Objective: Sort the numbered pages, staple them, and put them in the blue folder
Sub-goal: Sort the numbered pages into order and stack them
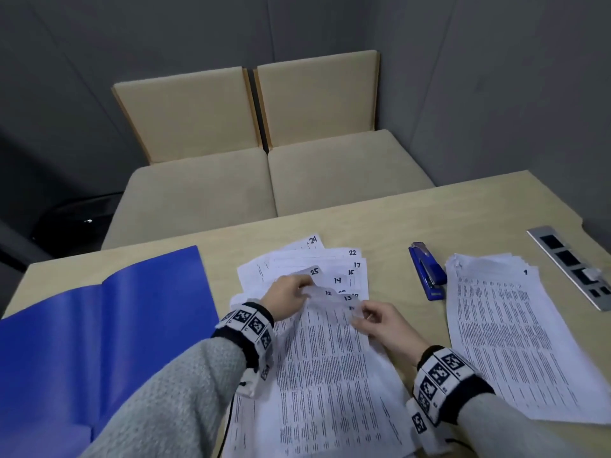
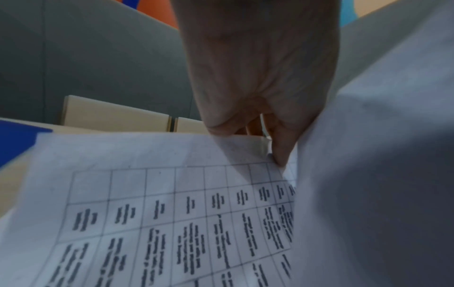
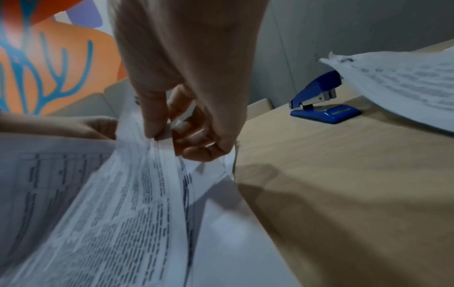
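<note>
Fanned numbered pages (image 1: 334, 269) lie mid-table, with corners marked 24, 22, 17, 15, 14, 25, 13. My left hand (image 1: 291, 292) pinches the top edge of a lifted page (image 2: 157, 194) between thumb and fingers. My right hand (image 1: 377, 320) pinches the upper right corner of lifted sheets (image 3: 137, 203). A second stack of pages (image 1: 515, 335) lies to the right, its top sheet numbered near the corner. The blue stapler (image 1: 427, 271) sits between the two piles and shows again as the stapler (image 3: 324, 101) in the right wrist view. The blue folder (image 1: 99, 328) lies open at the left.
The wooden table (image 1: 413, 219) ends close behind the pages. Two beige chairs (image 1: 264, 160) stand past its far edge. A metal socket strip (image 1: 575, 266) is set into the table at the far right. Grey walls surround the spot.
</note>
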Available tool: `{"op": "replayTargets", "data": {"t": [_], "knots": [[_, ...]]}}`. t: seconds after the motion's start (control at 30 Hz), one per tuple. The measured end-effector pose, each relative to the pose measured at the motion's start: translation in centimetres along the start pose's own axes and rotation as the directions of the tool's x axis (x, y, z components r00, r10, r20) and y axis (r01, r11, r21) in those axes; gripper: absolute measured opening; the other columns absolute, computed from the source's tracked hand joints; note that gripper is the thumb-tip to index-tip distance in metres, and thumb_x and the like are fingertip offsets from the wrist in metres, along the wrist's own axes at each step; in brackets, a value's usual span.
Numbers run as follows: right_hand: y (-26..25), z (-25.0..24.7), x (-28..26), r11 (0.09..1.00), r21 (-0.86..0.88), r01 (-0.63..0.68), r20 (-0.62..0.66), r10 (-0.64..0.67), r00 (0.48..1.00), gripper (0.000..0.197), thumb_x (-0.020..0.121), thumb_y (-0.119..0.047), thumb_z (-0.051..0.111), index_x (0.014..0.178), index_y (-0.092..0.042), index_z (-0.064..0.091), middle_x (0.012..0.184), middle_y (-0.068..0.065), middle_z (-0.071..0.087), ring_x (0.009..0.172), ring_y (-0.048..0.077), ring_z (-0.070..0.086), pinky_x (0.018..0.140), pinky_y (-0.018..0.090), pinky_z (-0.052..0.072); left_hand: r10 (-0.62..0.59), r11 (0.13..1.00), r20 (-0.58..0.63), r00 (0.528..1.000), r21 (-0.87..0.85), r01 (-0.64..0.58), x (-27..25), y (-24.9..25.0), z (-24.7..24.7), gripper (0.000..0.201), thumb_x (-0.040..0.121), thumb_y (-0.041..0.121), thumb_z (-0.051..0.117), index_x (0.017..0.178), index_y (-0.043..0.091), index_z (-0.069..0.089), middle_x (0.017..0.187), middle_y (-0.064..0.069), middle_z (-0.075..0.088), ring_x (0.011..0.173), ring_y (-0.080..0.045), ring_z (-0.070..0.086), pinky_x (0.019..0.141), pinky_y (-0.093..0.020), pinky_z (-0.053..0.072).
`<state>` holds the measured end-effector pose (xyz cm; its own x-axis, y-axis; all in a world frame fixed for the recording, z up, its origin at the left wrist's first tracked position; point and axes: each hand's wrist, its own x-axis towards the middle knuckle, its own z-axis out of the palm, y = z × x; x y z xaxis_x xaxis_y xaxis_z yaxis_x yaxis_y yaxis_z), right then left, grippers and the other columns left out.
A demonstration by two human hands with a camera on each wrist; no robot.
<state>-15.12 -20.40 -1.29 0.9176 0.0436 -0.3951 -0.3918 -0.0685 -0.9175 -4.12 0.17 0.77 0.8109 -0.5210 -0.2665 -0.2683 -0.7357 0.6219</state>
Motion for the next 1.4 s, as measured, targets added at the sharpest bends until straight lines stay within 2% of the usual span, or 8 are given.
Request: {"op": "replayTargets", "data": {"t": [0.2,0.37,0.47,0.6,0.73,0.87,1.2,1.4], "knots": [[-1.2,-0.5,-0.4,1.000,-0.007,0.006,0.100,-0.005,0.995,0.010,0.082,0.001,0.066,0.092,0.004,0.065,0.078,0.003,0.066,0.070,0.005,0.061,0.063,0.014,0.046,-0.100,0.992,0.011,0.995,-0.078,0.101,1.0,-1.3,-1.3,0.018,0.090,0.009,0.052,0.103,0.011,0.064,0.087,0.001,0.057,0.080,-0.017,0.054,0.071,-0.022,0.043],[-0.2,0.5,0.7,0.996,-0.094,0.008,-0.041,-0.012,0.999,0.034,0.083,-0.005,0.068,0.108,-0.024,0.055,0.078,0.000,0.073,0.069,0.017,0.068,0.063,0.036,0.055,-0.082,0.995,0.100,0.992,-0.049,0.087,1.0,-0.9,-0.8,0.021,0.090,0.013,0.055,0.108,0.017,0.066,0.097,-0.003,0.063,0.085,-0.015,0.056,0.077,-0.024,0.043],[0.3,1.5,1.3,0.985,-0.164,-0.048,-0.102,0.032,0.994,0.045,0.083,-0.008,0.069,0.118,-0.028,0.048,0.062,-0.002,0.054,0.050,0.017,0.050,0.044,0.030,0.040,-0.071,0.996,0.100,0.992,-0.050,0.076,0.8,-0.7,0.0,0.022,0.090,0.013,0.056,0.108,0.017,0.067,0.104,-0.007,0.065,0.086,-0.012,0.055,0.077,-0.020,0.039],[0.3,2.1,1.8,0.987,-0.143,-0.069,-0.124,0.051,0.991,0.041,0.084,-0.008,0.068,0.121,-0.014,0.052,0.092,0.003,0.069,0.069,0.012,0.065,0.045,0.014,0.046,-0.065,0.997,0.084,0.994,-0.033,0.068,0.7,-0.8,0.3,0.022,0.091,0.013,0.056,0.111,0.014,0.067,0.110,-0.006,0.065,0.089,-0.010,0.053,0.079,-0.018,0.038],[0.1,2.1,2.1,0.973,-0.226,-0.049,-0.153,0.014,0.988,0.021,0.082,-0.015,0.070,0.102,-0.018,0.065,0.090,0.002,0.072,0.083,0.018,0.069,0.079,0.036,0.058,-0.046,0.998,0.092,0.995,-0.034,0.049,0.7,-0.6,0.3,0.023,0.091,0.015,0.056,0.111,0.016,0.067,0.109,-0.005,0.065,0.089,-0.010,0.053,0.080,-0.018,0.038],[0.7,2.4,1.2,0.956,-0.294,0.003,-0.214,-0.069,0.974,0.019,0.077,-0.010,0.074,0.067,-0.016,0.059,0.069,-0.001,0.054,0.067,0.016,0.052,0.064,0.021,0.048,-0.070,0.986,0.125,0.990,-0.143,0.088,0.7,-0.1,0.2,0.028,0.096,0.030,0.049,0.104,0.014,0.070,0.103,-0.004,0.066,0.089,-0.014,0.058,0.078,-0.023,0.042],[1.7,2.0,0.5,0.843,-0.532,0.085,-0.266,-0.261,0.928,0.022,0.077,-0.024,0.075,0.068,-0.034,0.058,0.096,-0.019,0.049,0.099,0.011,0.044,0.086,0.032,0.040,-0.003,1.000,0.135,0.991,-0.020,0.006,0.5,0.7,0.7,0.037,0.096,0.034,0.048,0.081,0.012,0.073,0.073,-0.008,0.055,0.066,-0.018,0.048,0.063,-0.027,0.038],[1.5,2.2,0.4,0.815,-0.569,0.113,-0.254,-0.304,0.918,0.008,0.079,-0.025,0.073,0.078,-0.028,0.066,0.088,-0.014,0.057,0.093,0.011,0.050,0.082,0.030,0.040,0.097,0.968,-0.266,0.959,0.249,-0.029,1.5,0.3,0.6,0.022,0.092,0.031,0.051,0.102,0.015,0.063,0.103,-0.004,0.051,0.096,-0.020,0.047,0.082,-0.035,0.041]]}}
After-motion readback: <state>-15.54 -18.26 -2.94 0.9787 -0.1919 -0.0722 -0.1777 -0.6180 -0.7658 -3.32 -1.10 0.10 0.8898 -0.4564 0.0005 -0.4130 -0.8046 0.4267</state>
